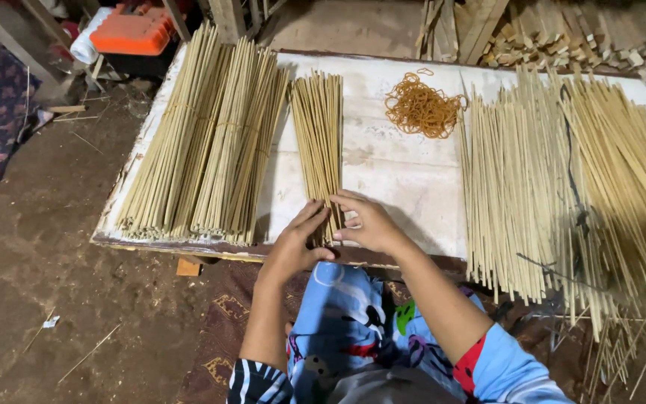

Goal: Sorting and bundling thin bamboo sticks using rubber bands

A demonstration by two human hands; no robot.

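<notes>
Your left hand (293, 243) and right hand (368, 223) meet at the tabletop's (398, 179) near edge, each grip clasping the stick bundle's (320, 142) near end.

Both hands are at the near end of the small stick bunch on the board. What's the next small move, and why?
Probably reach for a band from the rubber band pile: left hand and right hand cup the near end of the small stick bunch, which looks unbound, while the big bundles beside it appear tied.
</notes>
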